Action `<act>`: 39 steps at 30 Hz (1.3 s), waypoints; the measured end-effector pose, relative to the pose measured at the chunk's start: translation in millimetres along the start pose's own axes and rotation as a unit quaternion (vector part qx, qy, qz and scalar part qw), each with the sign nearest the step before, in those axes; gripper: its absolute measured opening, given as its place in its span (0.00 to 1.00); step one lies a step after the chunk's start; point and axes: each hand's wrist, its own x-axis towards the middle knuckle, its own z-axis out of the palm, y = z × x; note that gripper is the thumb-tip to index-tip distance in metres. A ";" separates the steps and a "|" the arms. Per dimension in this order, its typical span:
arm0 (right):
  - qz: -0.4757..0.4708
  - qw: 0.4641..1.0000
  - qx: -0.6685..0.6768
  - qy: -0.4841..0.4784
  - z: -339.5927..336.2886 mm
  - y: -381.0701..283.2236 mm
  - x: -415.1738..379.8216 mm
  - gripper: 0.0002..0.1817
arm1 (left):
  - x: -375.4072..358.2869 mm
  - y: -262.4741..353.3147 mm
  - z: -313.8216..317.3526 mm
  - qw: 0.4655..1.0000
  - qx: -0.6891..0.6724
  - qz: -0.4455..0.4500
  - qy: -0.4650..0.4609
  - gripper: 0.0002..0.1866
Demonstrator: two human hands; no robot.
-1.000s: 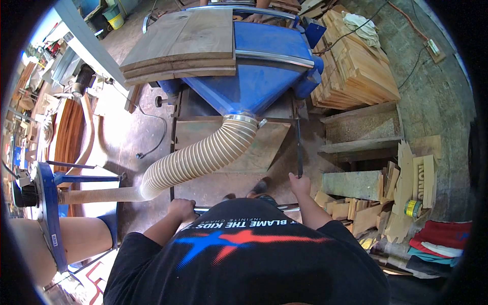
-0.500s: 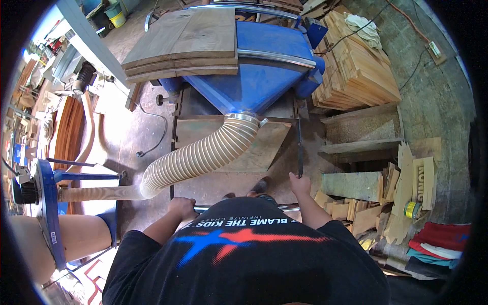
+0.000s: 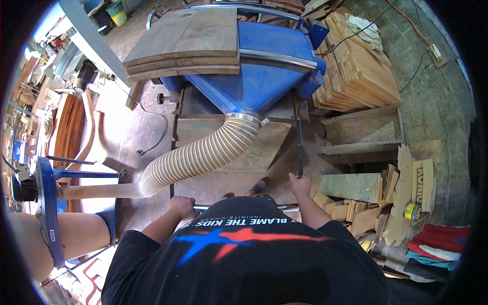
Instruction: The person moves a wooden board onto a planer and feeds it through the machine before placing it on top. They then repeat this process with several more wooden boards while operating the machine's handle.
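My left hand (image 3: 181, 207) is closed around the left part of a metal frame close to my waist, where a shiny crossbar (image 3: 202, 207) meets it. Higher and to the right, my right hand (image 3: 300, 185) grips the near end of a dark metal bar (image 3: 300, 147) that runs toward a blue machine (image 3: 277, 40). Between my hands a ribbed, cream-coloured hose (image 3: 198, 152) curves from the machine's funnel-shaped hood down to the left. Stacked wide wooden boards (image 3: 188, 35) lie on top of the machine. My fingers are partly hidden.
At left stands a blue-framed dust collector (image 3: 48, 218) with large bags, joined to the hose. A cable (image 3: 165, 122) trails on the floor. Stacked light boards (image 3: 361, 71), a wooden box (image 3: 363, 132) and offcuts (image 3: 363, 218) fill the right side. Folded cloths (image 3: 439, 244) lie lower right.
The view has shifted very slightly. Both hands keep their places on the metal frame, and nothing else has visibly moved.
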 end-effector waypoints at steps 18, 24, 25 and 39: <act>-0.036 0.998 -0.040 -0.014 17.0 26.9 24.5 0.23 | -14.5 18.3 -7.6 0.998 0.022 -0.044 0.036 0.23; -0.067 0.995 0.051 -0.054 2.4 25.0 16.5 0.25 | -11.0 27.3 -4.3 0.997 0.024 -0.068 0.040 0.22; -0.072 0.994 0.053 -0.058 4.6 27.7 18.8 0.25 | -8.3 26.3 0.1 0.996 0.029 -0.070 0.053 0.23; -0.098 0.986 0.097 -0.094 13.3 48.0 29.3 0.28 | -7.8 53.4 15.9 0.984 0.014 -0.152 0.093 0.20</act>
